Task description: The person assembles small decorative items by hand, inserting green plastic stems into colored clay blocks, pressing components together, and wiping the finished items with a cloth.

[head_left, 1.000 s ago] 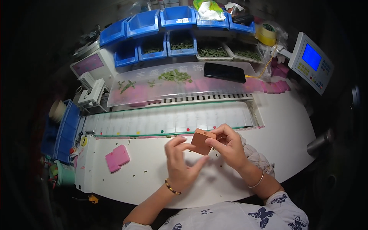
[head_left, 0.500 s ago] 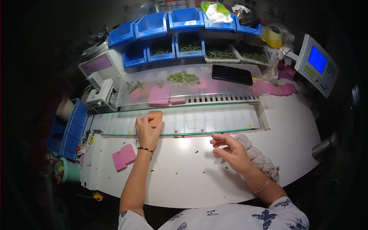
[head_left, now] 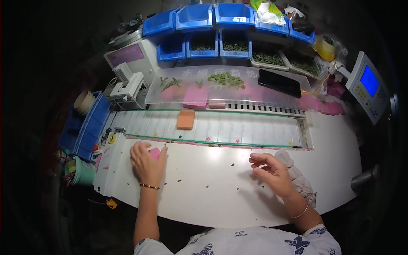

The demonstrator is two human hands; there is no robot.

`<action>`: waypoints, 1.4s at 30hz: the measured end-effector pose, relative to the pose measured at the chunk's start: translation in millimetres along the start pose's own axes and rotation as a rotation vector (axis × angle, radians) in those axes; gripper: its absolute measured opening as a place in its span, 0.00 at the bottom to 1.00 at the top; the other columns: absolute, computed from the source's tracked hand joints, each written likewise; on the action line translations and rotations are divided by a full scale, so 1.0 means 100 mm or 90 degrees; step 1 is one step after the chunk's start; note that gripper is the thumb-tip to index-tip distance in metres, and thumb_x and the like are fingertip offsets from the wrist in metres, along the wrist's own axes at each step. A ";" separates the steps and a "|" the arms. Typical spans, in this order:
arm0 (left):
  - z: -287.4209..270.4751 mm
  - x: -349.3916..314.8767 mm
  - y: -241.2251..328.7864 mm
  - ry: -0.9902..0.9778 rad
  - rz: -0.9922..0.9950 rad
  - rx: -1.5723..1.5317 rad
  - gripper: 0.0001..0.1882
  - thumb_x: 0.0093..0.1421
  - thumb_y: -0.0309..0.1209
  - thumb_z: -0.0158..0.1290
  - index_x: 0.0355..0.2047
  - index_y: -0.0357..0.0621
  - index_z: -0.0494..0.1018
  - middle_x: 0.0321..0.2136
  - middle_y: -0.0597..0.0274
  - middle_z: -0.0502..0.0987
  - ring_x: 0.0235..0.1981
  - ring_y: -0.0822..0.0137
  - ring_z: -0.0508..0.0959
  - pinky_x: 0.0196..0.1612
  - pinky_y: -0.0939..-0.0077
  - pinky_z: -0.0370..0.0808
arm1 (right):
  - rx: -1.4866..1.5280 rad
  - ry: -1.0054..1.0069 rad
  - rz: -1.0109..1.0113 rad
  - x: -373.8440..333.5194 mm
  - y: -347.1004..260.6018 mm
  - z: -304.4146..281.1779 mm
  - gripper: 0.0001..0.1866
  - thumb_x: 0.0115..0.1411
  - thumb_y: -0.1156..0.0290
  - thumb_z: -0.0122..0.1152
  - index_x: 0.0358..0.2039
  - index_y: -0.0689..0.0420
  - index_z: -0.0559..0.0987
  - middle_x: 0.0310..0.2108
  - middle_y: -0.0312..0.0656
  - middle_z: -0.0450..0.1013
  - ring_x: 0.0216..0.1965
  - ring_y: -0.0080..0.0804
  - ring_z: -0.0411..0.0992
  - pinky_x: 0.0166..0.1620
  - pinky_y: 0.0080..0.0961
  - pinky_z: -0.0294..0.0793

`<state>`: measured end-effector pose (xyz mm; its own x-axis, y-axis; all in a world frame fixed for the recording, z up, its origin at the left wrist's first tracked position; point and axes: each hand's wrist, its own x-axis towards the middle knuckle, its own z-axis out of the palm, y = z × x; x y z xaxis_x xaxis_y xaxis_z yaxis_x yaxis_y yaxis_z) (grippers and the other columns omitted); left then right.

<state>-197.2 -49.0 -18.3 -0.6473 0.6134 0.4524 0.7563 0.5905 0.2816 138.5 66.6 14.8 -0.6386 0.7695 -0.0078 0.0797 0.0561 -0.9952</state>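
My left hand (head_left: 145, 165) is over a pink block (head_left: 154, 153) on the white tabletop, fingers on one side and thumb on the other. Most of that block is hidden under the palm. On the long glass-edged white strip (head_left: 242, 127) beyond it lies an orange block (head_left: 185, 120), touched by neither hand. To the right, my right hand (head_left: 272, 173) hovers above the table with curled fingers apart from the thumb and nothing between them. Beside its wrist rests a bundle of pale twisted cloth (head_left: 301, 182).
Blue bins (head_left: 236, 44), some holding small green pieces, line the back. A clear sheet (head_left: 161, 97) carries green pieces and a black phone (head_left: 279, 83). A keypad display (head_left: 369, 87) stands at right, a blue crate (head_left: 83, 131) at left. Small dark bits dot the white table (head_left: 204, 170).
My left hand has let go of the orange block, leaving it on the strip, and has come nearer to the pink block. The view has shifted; my right hand keeps much the same pose.
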 end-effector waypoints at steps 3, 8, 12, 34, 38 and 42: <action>-0.10 -0.28 -0.13 0.013 0.032 0.057 0.25 0.49 0.43 0.63 0.39 0.40 0.66 0.46 0.53 0.67 0.54 0.51 0.63 0.57 0.54 0.60 | 0.003 -0.023 0.005 0.02 -0.02 0.03 0.20 0.59 0.75 0.60 0.53 0.59 0.73 0.48 0.40 0.72 0.45 0.24 0.71 0.43 0.19 0.72; -0.13 -0.58 0.20 -0.069 0.155 -0.068 0.21 0.50 0.38 0.63 0.40 0.42 0.69 0.40 0.54 0.71 0.44 0.50 0.69 0.52 0.52 0.63 | -0.003 -0.081 0.018 0.01 -0.10 0.15 0.20 0.59 0.74 0.61 0.53 0.57 0.73 0.48 0.40 0.72 0.45 0.24 0.71 0.43 0.20 0.72; -0.19 -0.56 0.50 -0.194 0.186 -0.280 0.25 0.48 0.29 0.65 0.46 0.40 0.69 0.40 0.55 0.70 0.43 0.55 0.72 0.45 0.63 0.72 | -0.031 -0.114 0.001 -0.01 -0.09 0.18 0.22 0.59 0.73 0.61 0.54 0.56 0.73 0.49 0.39 0.71 0.46 0.24 0.70 0.44 0.21 0.71; 0.05 -0.29 1.65 -0.718 0.221 -0.936 0.48 0.45 0.19 0.63 0.65 0.34 0.53 0.55 0.60 0.60 0.55 0.69 0.65 0.60 0.73 0.62 | -0.415 0.053 -0.353 0.02 -0.22 0.10 0.32 0.53 0.75 0.64 0.58 0.68 0.64 0.53 0.58 0.66 0.52 0.52 0.69 0.53 0.36 0.72; 0.04 -0.30 1.63 -0.742 0.193 -0.984 0.48 0.45 0.18 0.63 0.66 0.35 0.53 0.52 0.62 0.61 0.54 0.70 0.66 0.60 0.73 0.63 | -0.523 0.099 -0.390 0.00 -0.23 0.21 0.30 0.55 0.76 0.60 0.58 0.70 0.63 0.53 0.61 0.67 0.52 0.54 0.69 0.54 0.37 0.72; 0.07 -0.34 1.61 -0.736 0.164 -0.974 0.47 0.45 0.19 0.64 0.66 0.36 0.53 0.48 0.63 0.62 0.53 0.70 0.66 0.58 0.73 0.65 | -0.509 0.110 -0.370 -0.01 -0.23 0.25 0.29 0.56 0.75 0.60 0.57 0.70 0.64 0.51 0.60 0.68 0.50 0.54 0.71 0.51 0.38 0.73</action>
<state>-54.1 29.1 5.6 0.2209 0.9715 0.0857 -0.1572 -0.0512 0.9862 118.2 49.2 35.1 -0.6269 0.5646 0.5368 0.3216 0.8151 -0.4818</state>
